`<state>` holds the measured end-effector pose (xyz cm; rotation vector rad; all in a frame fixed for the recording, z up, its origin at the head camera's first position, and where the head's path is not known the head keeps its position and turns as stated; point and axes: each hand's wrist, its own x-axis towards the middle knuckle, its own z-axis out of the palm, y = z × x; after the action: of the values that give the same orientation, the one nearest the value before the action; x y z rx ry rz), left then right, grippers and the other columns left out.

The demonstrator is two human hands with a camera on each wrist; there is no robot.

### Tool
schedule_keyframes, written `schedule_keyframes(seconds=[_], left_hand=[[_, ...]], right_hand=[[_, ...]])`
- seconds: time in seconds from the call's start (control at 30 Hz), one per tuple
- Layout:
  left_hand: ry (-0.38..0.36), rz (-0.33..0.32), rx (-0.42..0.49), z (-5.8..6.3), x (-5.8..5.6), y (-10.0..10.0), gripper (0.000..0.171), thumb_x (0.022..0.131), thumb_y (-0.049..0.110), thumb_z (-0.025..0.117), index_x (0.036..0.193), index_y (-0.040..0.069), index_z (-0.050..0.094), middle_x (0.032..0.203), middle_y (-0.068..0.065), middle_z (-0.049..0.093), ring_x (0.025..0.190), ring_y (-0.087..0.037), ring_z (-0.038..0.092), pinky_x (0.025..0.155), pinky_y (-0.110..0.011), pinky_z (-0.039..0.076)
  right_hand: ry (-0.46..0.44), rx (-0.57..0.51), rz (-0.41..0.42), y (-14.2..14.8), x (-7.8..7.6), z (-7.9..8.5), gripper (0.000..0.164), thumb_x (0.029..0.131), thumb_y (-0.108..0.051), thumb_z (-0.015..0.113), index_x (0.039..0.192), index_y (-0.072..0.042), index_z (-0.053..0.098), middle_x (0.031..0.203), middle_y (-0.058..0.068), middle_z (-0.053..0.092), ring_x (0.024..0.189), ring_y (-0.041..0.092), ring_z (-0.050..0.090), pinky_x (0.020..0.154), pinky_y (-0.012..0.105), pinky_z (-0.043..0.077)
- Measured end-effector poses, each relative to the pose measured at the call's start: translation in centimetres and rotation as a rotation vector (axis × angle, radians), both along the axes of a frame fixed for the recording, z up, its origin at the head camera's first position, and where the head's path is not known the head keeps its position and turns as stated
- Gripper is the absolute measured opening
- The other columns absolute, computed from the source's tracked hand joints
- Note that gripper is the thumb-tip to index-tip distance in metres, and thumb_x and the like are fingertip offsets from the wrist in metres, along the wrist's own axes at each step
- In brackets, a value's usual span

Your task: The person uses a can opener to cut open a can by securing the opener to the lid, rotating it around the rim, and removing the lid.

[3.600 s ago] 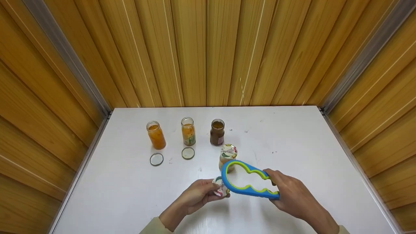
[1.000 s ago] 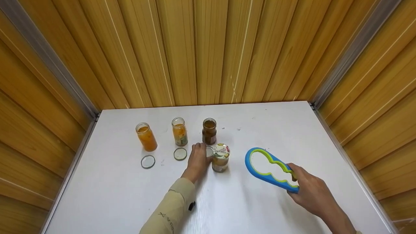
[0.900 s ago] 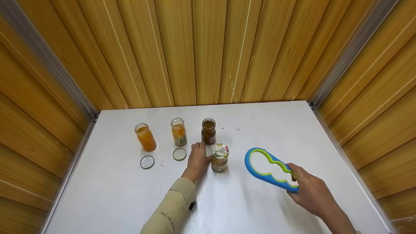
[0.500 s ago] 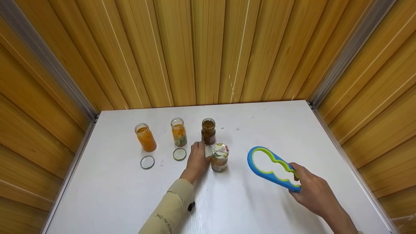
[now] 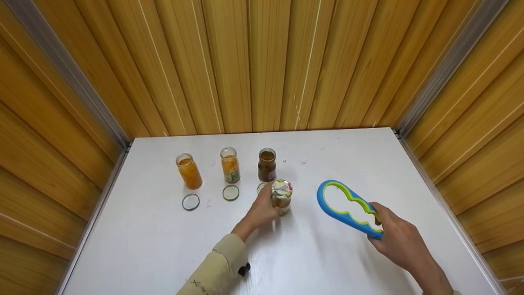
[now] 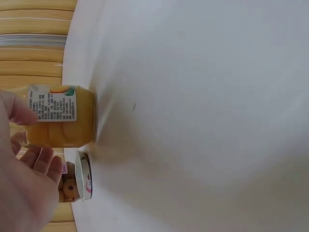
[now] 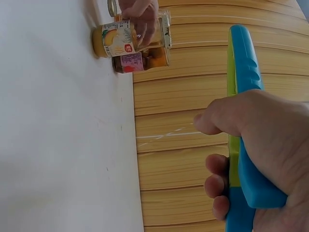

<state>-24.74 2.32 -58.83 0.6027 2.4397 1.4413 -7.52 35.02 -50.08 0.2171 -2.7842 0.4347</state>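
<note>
My left hand (image 5: 260,211) curls its fingers round a capped jar (image 5: 281,200) standing upright on the table; its lid has a fruit pattern. In the left wrist view the jar (image 6: 83,121) shows a printed label and yellow fruit inside, with the thumb over the label's edge. A loose lid (image 5: 260,187) lies just behind, partly hidden by the hand. To the right, my right hand (image 5: 401,237) grips the handle end of a blue and green jar opener (image 5: 348,220), held apart from the jar. The right wrist view shows its thumb and fingers round the opener (image 7: 246,58).
Three uncapped jars stand at the back: one with orange contents (image 5: 190,174), one with a green label (image 5: 231,168) and a dark brown one (image 5: 267,168). In front of the first two lie loose lids, a left lid (image 5: 190,202) and a middle lid (image 5: 231,192). Wood-look panels (image 5: 262,73) enclose the table.
Earlier, my left hand carried a loose lid and set it before the brown jar. It has now let go of that lid and moved right onto the capped jar. The opener has shifted slightly right.
</note>
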Motion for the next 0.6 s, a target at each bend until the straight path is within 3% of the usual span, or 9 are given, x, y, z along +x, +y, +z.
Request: schedule_keyframes(seconds=[0.17,0.33,0.6], left_hand=[[-0.079,-0.004,0.107,-0.2,0.3,0.6,0.083,0.089,0.017,0.078,0.158,0.006,0.032,0.155,-0.01,0.046,0.148,-0.026,0.037,0.125,-0.047,0.022],[-0.084,0.018,0.133,-0.4,0.2,1.1,0.077,0.089,0.018,0.082,0.153,0.008,0.041,0.15,-0.008,0.053,0.144,-0.025,0.043,0.123,-0.046,0.026],[-0.114,-0.012,0.15,-0.3,1.1,1.3,0.075,0.087,0.015,0.084,0.15,0.007,0.045,0.144,-0.008,0.058,0.14,-0.026,0.048,0.122,-0.047,0.028]], right_hand=[[0.06,0.014,0.008,0.3,0.0,-0.3,0.078,0.063,-0.001,0.091,0.132,-0.001,0.055,0.093,0.01,0.069,0.071,0.015,0.062,0.055,0.032,0.053],[0.052,0.009,-0.003,0.5,0.0,-0.4,0.081,0.062,-0.002,0.093,0.133,0.0,0.054,0.096,0.013,0.069,0.071,0.017,0.063,0.057,0.035,0.055],[0.01,-0.011,-0.025,0.7,0.0,-0.3,0.083,0.065,-0.003,0.093,0.136,0.003,0.051,0.096,0.014,0.068,0.074,0.021,0.064,0.059,0.041,0.057]])
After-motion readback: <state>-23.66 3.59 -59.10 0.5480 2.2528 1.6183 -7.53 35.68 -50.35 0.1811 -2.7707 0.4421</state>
